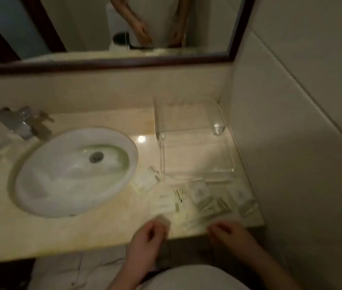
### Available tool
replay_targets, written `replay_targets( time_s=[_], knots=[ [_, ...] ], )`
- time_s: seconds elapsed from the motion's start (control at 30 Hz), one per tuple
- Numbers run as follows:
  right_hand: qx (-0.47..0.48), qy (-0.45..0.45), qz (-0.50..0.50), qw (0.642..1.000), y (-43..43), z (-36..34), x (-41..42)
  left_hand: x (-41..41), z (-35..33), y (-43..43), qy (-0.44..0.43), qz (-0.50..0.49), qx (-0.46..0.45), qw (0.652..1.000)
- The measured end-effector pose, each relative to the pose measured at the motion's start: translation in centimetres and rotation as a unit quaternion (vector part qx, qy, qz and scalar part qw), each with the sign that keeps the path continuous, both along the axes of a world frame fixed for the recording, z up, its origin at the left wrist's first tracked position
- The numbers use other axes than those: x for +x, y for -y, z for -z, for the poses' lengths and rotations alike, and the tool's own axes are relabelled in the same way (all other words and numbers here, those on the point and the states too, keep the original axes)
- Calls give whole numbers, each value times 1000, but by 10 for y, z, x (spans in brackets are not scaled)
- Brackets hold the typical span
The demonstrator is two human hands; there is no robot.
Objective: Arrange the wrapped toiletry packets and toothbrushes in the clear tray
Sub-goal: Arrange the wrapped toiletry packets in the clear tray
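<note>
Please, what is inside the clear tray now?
Nothing that I can see: the clear tray shows only counter through it. The wrapped packets lie on the counter in front of it. Blur could hide small items.

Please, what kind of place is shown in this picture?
Most likely a hotel bathroom. An oval sink with a faucet is set in a stone-look counter, a framed mirror hangs above it, and small wrapped toiletry packets lie beside a clear tray.
</note>
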State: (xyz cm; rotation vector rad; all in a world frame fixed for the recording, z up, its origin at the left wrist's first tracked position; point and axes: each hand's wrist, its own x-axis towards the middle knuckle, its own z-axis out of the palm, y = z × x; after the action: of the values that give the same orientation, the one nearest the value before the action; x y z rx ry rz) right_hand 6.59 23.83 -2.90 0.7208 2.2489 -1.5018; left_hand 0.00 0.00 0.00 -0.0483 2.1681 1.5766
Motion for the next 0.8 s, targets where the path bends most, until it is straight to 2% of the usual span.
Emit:
replay_targets(
  time_s=[0.1, 0.17, 0.27, 0.33, 0.4, 0.63, 0.8],
  knots=[
    [86, -55, 48, 994, -4, 4, -28, -17, 11, -20, -179, 73, -132, 972],
    [154, -76, 69, 983, -3, 0, -36, -25, 16, -34, -245, 134, -175, 944],
    [278, -106, -7, 955, -8, 0, -43, -33, 30, -53, -268, 258, -287, 882],
    [322, -105, -57, 939, -16, 1, -50, -40, 32, -63, -279, 283, -351, 848],
    [338, -81, -93, 933, -23, 2, -51, -43, 33, -70, -290, 294, -376, 830],
    [357, -24, -133, 924, -39, -4, -55, -60, 32, -67, -355, 293, -370, 807],
    [352, 6, -125, 928, -47, -6, -57, -64, 16, -59, -380, 242, -278, 849]
  ],
)
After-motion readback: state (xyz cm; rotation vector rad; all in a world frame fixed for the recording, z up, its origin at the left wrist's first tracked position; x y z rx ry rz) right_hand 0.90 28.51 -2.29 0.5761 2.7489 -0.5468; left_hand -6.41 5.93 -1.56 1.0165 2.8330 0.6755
